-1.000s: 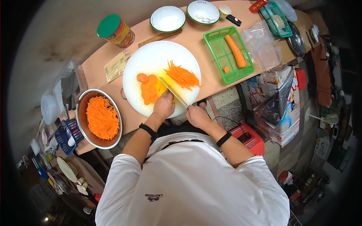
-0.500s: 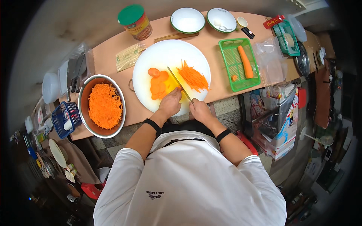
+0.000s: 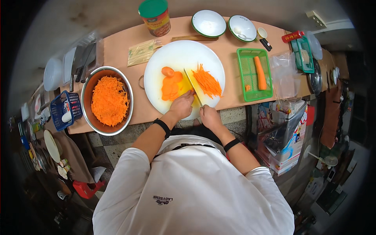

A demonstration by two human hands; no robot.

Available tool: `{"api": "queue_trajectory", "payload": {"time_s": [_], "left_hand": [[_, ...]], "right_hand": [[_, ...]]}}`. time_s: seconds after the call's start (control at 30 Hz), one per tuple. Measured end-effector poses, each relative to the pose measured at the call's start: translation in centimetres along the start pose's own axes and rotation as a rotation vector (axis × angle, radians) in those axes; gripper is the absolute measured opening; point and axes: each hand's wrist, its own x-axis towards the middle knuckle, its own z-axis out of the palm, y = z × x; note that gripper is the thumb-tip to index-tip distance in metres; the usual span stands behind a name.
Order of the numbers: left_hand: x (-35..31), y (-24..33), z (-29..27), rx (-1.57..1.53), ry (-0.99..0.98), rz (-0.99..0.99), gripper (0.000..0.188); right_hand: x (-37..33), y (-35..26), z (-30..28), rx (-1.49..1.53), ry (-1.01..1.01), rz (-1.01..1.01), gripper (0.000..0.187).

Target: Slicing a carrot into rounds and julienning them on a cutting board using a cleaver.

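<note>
A knife (image 3: 193, 87) is gripped by its handle in my right hand (image 3: 210, 117), its blade pointing away over the round white cutting board (image 3: 154, 74). My left hand (image 3: 182, 105) is closed, fingertips pressed on carrot slices right beside the blade's left side; the fingers mostly hide them. A pile of thin carrot shreds (image 3: 206, 81) lies just right of the blade. To its left, overlapping round carrot slices (image 3: 170, 87) spread on the board, with a short carrot piece (image 3: 167, 71) at their far end.
Left of the board stands a metal bowl (image 3: 85, 107) of shredded carrot; a blue basket (image 3: 58, 113) is beside it. A green basket (image 3: 243, 74) with a whole carrot (image 3: 261, 73) sits right. Two bowls (image 3: 208, 23), a green-lidded tub (image 3: 156, 19) and packaged sticks (image 3: 141, 53) stand behind.
The view has shifted slightly, moving the table things to the right in the picture. Both hands stay at the knife and slices, with little visible change on the board.
</note>
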Motion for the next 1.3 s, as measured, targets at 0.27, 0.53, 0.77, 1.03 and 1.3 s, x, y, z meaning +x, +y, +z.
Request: {"api": "queue_trajectory", "payload": {"time_s": [0.27,0.53,0.77,1.03,1.3], "left_hand": [[0.1,0.3,-0.3,0.046,-0.043,-0.023,0.061],[-0.2,0.3,-0.2,0.055,-0.038,-0.015,0.065],[-0.2,-0.1,-0.1,0.036,-0.033,-0.002,0.065],[-0.5,0.6,-0.7,-0.007,-0.038,-0.05,0.058],[-0.3,0.3,0.5,0.037,0.008,-0.035,0.062]], "right_hand": [[3.9,1.2,0.7,0.158,0.154,-0.117,0.035],[1.2,1.5,0.6,0.099,0.089,-0.066,0.035],[0.5,1.5,0.7,0.085,0.064,-0.074,0.034],[0.4,2.0,0.8,0.119,0.042,-0.073,0.035],[1.0,2.3,0.9,0.173,-0.012,-0.06,0.034]]}}
